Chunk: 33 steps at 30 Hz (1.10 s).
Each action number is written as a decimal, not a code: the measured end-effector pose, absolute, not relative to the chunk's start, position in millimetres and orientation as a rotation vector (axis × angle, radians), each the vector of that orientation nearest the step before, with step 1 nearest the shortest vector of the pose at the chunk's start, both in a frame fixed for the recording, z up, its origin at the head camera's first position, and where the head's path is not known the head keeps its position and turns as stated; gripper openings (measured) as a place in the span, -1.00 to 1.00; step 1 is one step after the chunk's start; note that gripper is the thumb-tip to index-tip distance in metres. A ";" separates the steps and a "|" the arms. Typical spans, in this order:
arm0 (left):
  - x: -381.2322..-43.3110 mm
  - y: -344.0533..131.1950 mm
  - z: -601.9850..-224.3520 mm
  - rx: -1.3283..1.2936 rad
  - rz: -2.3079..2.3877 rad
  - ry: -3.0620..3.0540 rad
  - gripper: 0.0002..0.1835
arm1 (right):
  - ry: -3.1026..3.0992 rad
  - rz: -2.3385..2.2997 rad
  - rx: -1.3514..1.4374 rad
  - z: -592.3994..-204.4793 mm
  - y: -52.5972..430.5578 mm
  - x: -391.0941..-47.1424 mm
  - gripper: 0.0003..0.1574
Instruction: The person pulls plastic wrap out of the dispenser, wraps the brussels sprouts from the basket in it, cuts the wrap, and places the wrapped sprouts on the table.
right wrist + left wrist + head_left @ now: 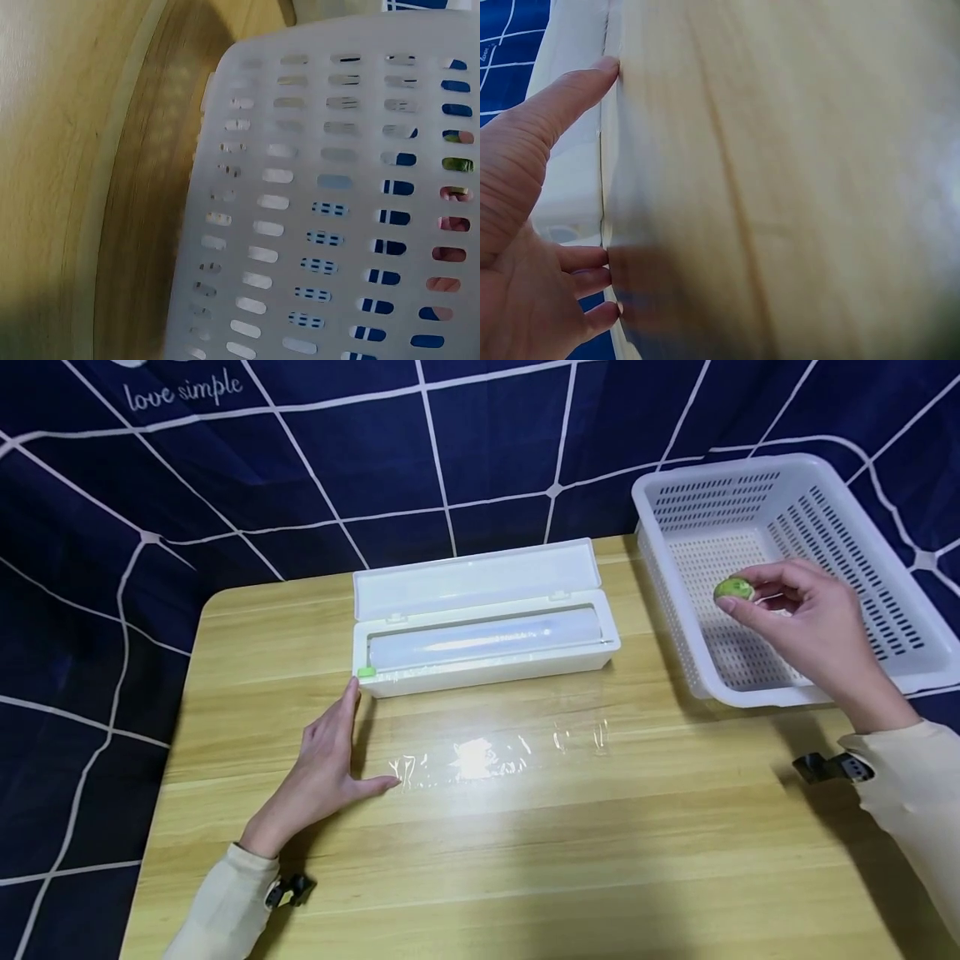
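In the head view my right hand (813,610) pinches a small, round green fruit or vegetable (733,589) between thumb and fingers, over the white slotted basket (678,602). Its exact kind I cannot tell. Through the basket's slots, the right wrist view shows bits of the fingers (448,253) and the green skin. My left hand (318,777) is spread on the left, index fingertip at the front left corner of a white cling film box (487,672), thumb by the edge of a clear film sheet (476,760) lying on the table. The left wrist view shows that thumb (570,97) stretched out.
The box's lid (472,581) stands raised at the back, with the film roll (480,639) inside and a green slider (366,672) at its left end. A blue, white-lined cloth (495,452) hangs behind the wooden table (450,860).
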<state>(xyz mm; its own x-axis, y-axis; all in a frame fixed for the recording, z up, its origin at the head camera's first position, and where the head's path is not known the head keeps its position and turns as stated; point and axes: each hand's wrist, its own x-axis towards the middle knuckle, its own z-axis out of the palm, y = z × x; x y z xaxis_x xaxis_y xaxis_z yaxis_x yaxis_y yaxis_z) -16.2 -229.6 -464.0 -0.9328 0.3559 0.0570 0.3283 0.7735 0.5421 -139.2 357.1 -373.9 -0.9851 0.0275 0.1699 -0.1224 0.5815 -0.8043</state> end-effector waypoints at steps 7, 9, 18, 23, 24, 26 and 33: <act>-16.9 -228.8 -464.4 0.548 0.876 2.906 0.74 | -2.584 1.425 0.101 -372.5 353.4 -135.2 -0.63; -16.7 -228.8 -464.7 0.543 0.877 2.904 0.74 | -2.565 1.435 0.117 -373.3 351.7 -134.0 -0.63; -15.8 -228.9 -466.0 0.539 0.879 2.895 0.73 | -2.530 1.438 0.144 -375.1 342.0 -126.5 -0.59; -12.7 -231.5 -463.9 0.532 0.872 2.890 0.73 | -2.520 1.465 0.165 -380.8 333.6 -120.6 -0.59; -12.1 -231.8 -463.6 0.531 0.872 2.888 0.73 | -2.519 1.468 0.170 -382.1 331.8 -119.4 -0.59; -11.8 -231.9 -463.3 0.532 0.876 2.885 0.73 | -2.514 1.458 0.196 -383.8 328.6 -118.2 -0.58; -15.5 -228.3 -463.5 0.526 0.905 2.870 0.72 | -2.465 1.441 0.326 -379.0 318.8 -117.3 -0.53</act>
<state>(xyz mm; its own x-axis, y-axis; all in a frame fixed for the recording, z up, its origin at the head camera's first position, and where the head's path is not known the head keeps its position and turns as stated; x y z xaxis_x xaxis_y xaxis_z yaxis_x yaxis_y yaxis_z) -15.5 -228.3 -463.5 -0.9370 0.3488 0.0202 0.2973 0.7656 0.5705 -117.3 318.8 -379.0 -0.9391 -0.0585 0.3386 -0.3238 0.4810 -0.8147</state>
